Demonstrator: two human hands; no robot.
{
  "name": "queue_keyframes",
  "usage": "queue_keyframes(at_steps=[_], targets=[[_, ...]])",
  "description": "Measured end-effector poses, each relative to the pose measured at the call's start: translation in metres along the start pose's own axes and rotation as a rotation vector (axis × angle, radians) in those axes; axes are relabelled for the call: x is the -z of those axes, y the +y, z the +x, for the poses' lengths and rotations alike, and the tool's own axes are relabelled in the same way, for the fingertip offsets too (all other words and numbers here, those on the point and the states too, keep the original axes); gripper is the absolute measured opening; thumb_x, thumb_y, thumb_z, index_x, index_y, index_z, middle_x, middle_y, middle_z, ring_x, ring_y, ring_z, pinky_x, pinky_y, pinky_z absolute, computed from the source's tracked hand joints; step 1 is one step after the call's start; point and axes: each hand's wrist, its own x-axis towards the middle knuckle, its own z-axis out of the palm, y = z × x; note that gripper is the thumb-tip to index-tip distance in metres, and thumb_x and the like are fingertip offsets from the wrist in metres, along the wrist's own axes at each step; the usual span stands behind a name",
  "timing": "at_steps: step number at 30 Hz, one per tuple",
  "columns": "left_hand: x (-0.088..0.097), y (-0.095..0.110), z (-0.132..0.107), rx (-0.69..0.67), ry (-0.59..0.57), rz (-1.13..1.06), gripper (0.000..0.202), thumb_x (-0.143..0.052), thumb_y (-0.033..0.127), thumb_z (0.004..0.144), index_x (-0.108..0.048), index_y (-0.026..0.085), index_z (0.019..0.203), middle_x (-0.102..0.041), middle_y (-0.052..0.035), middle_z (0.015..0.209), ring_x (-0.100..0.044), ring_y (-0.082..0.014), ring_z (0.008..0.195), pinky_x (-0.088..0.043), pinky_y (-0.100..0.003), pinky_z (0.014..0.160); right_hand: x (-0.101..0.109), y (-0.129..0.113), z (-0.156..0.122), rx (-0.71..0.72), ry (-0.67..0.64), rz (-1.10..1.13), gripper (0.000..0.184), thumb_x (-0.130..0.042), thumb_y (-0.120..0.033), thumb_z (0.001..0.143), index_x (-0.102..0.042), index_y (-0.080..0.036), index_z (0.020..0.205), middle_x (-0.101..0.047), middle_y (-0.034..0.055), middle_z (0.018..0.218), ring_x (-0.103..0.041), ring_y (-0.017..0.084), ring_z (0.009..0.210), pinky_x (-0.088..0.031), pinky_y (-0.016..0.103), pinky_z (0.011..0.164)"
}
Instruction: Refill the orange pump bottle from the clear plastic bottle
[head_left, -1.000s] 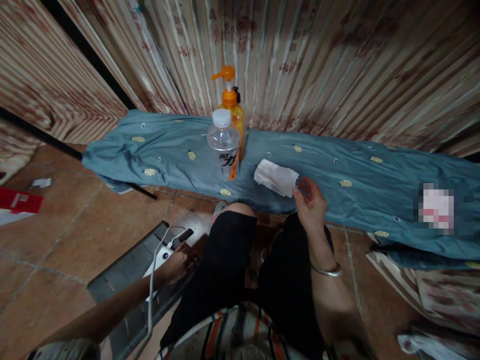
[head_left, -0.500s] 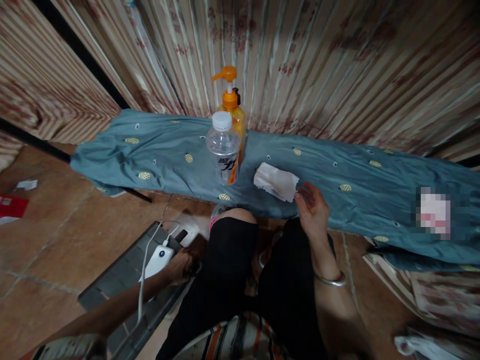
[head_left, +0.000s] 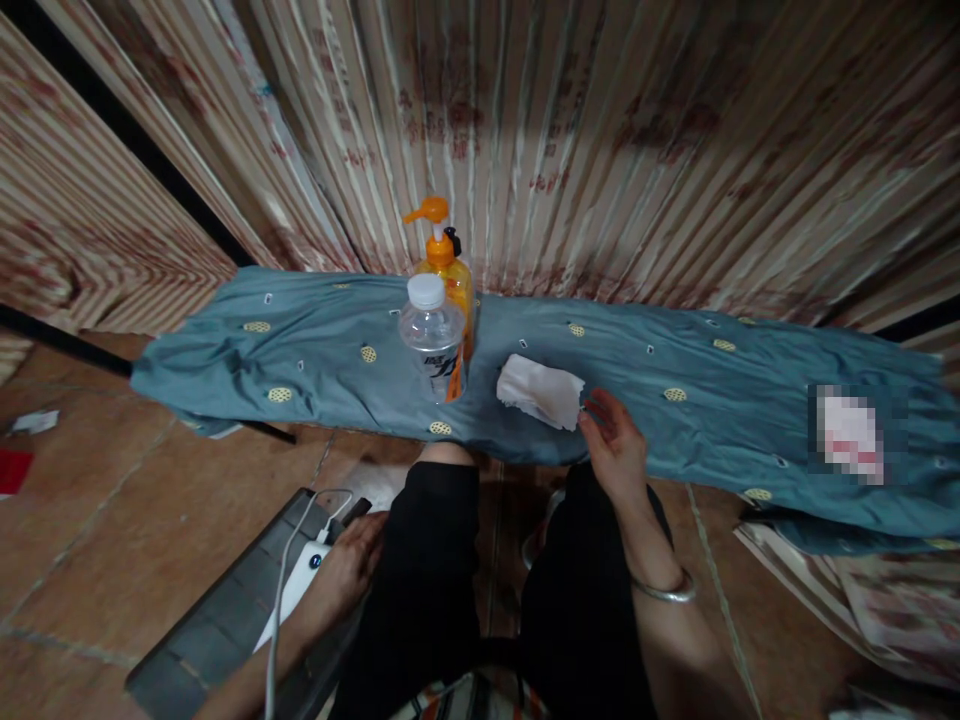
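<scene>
A white piece of tissue (head_left: 540, 391) lies on the blue-green patterned cloth (head_left: 517, 325). My right hand (head_left: 619, 445), with a silver bangle at the wrist, is at the tissue's right edge; its fingers are loosely curled and apart, the tips at or touching that edge. Low on the left, my left hand (head_left: 351, 565) rests palm down beside my knee, fingers stretched forward and holding nothing visible. A white power bank (head_left: 304, 580) with a cable lies next to it. Left of the tissue stands a clear bottle (head_left: 437, 345) with a white cap, in front of an orange pump bottle (head_left: 448, 268).
A striped, flowered curtain (head_left: 510, 150) hangs behind the cloth-covered bench. A grey slatted surface (head_left: 202, 610) is under the power bank. A blurred-out white and pink item (head_left: 847, 430) lies on the cloth's right end. Black poles (head_left: 127, 130) stand at left.
The view has tilted up, so the bench appears lower. My left hand has moved slightly back toward the power bank and its fingers have straightened. The right hand stays at the tissue.
</scene>
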Motion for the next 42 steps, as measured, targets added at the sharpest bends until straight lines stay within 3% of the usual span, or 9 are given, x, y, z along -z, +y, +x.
queue_keyframes(at_steps=[5, 13, 17, 21, 24, 28, 32, 36, 42], targets=[[-0.012, 0.069, 0.008, -0.159, 0.275, -0.171, 0.044, -0.055, 0.031, 0.104, -0.061, 0.027, 0.147, -0.071, -0.0122, 0.143, -0.068, -0.0263, 0.134, -0.056, -0.044, 0.113, -0.009, -0.006, -0.001, 0.018, -0.012, -0.037, 0.056, -0.065, -0.057, 0.090, -0.066, -0.019, 0.132, -0.075, 0.0207, 0.132, -0.075, 0.034, 0.119, -0.065, 0.052, 0.097], [-0.058, 0.191, 0.155, -0.523, 0.458, -0.375, 0.078, -0.064, 0.038, 0.102, -0.024, 0.027, 0.169, -0.041, -0.0211, 0.170, -0.042, -0.0322, 0.159, -0.041, -0.054, 0.125, -0.024, -0.007, 0.001, 0.008, -0.061, -0.084, 0.059, -0.060, -0.058, 0.090, -0.066, -0.018, 0.132, -0.077, 0.0210, 0.127, -0.080, 0.032, 0.099, -0.067, 0.050, 0.088], [-0.047, 0.223, 0.190, -0.721, 0.479, -0.305, 0.084, -0.061, 0.037, 0.103, -0.014, 0.028, 0.172, -0.027, -0.0209, 0.176, -0.027, -0.0329, 0.166, -0.034, -0.057, 0.129, -0.030, -0.002, 0.008, 0.024, -0.052, -0.072, 0.061, -0.057, -0.061, 0.091, -0.067, -0.018, 0.132, -0.077, 0.0208, 0.129, -0.080, 0.032, 0.101, -0.068, 0.049, 0.087], [-0.004, 0.216, 0.197, -0.741, 0.815, -0.226, 0.100, -0.072, 0.045, 0.096, -0.009, 0.029, 0.172, -0.015, -0.0191, 0.180, -0.014, -0.0340, 0.169, -0.019, -0.060, 0.133, -0.038, 0.001, 0.012, 0.036, -0.054, -0.066, 0.060, -0.058, -0.063, 0.091, -0.069, -0.017, 0.130, -0.079, 0.0207, 0.125, -0.081, 0.032, 0.099, -0.069, 0.049, 0.087], [0.018, 0.185, 0.207, -0.490, 0.938, -0.222, 0.130, -0.087, 0.058, 0.078, -0.004, 0.023, 0.171, -0.009, -0.0240, 0.180, -0.005, -0.0402, 0.169, -0.009, -0.063, 0.134, -0.044, 0.001, 0.009, 0.060, -0.061, -0.075, 0.057, -0.059, -0.062, 0.092, -0.071, -0.019, 0.128, -0.079, 0.0193, 0.125, -0.082, 0.031, 0.098, -0.069, 0.049, 0.089], [0.006, 0.143, 0.225, -0.158, 0.810, -0.386, 0.155, -0.102, 0.053, 0.053, -0.006, 0.017, 0.170, -0.013, -0.0292, 0.178, -0.007, -0.0426, 0.169, -0.009, -0.059, 0.135, -0.050, -0.001, 0.004, 0.089, -0.065, -0.079, 0.054, -0.060, -0.061, 0.093, -0.072, -0.020, 0.127, -0.080, 0.0189, 0.126, -0.082, 0.031, 0.098, -0.069, 0.051, 0.089], [-0.021, 0.127, 0.235, 0.020, 0.652, -0.601, 0.143, -0.100, 0.029, 0.057, -0.010, 0.021, 0.168, -0.031, -0.0269, 0.174, -0.036, -0.0379, 0.162, -0.029, -0.052, 0.132, -0.053, -0.008, -0.001, 0.081, -0.052, -0.097, 0.056, -0.059, -0.062, 0.094, -0.071, -0.019, 0.127, -0.079, 0.0206, 0.127, -0.082, 0.033, 0.099, -0.069, 0.052, 0.089], [-0.025, 0.125, 0.237, 0.035, 0.642, -0.626, 0.118, -0.092, 0.023, 0.066, -0.025, 0.020, 0.163, -0.049, -0.0242, 0.163, -0.053, -0.0366, 0.151, -0.041, -0.050, 0.125, -0.054, -0.035, -0.002, 0.135, -0.089, -0.119, 0.054, -0.059, -0.060, 0.096, -0.070, -0.020, 0.132, -0.077, 0.0192, 0.132, -0.082, 0.032, 0.100, -0.067, 0.052, 0.092], [-0.020, 0.121, 0.241, 0.020, 0.628, -0.662, 0.105, -0.091, 0.026, 0.063, -0.038, 0.017, 0.154, -0.055, -0.0227, 0.155, -0.056, -0.0374, 0.147, -0.043, -0.050, 0.123, -0.063, -0.118, 0.034, 0.415, -0.198, -0.187, 0.053, -0.061, -0.052, 0.100, -0.064, -0.021, 0.142, -0.075, 0.0159, 0.137, -0.078, 0.030, 0.111, -0.061, 0.051, 0.104]])
